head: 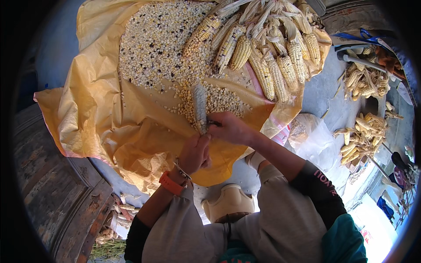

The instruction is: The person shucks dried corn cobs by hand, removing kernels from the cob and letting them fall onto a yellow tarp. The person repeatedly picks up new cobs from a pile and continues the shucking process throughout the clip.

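A mostly stripped corn cob (199, 98) points away from me above a yellow-orange woven plastic sheet (138, 131). Its near end is pinched in the fingers of my left hand (194, 154), which wears an orange band and a bracelet at the wrist. Against the cob's right side near that end is my right hand (230, 129), closed around a small dark object (214, 123), mostly hidden by the fingers. Loose yellow kernels (227, 98) lie around and under the cob. Beyond them spreads a large heap of pale and dark kernels (158, 42).
Several unshelled corn ears (260, 65) with pulled-back husks lie on the sheet's far right. More ears (365, 134) are piled on the floor at right, near a clear plastic bag (312, 141). Weathered wooden furniture (42, 177) stands at left; a cream plastic stool (230, 203) shows between my legs.
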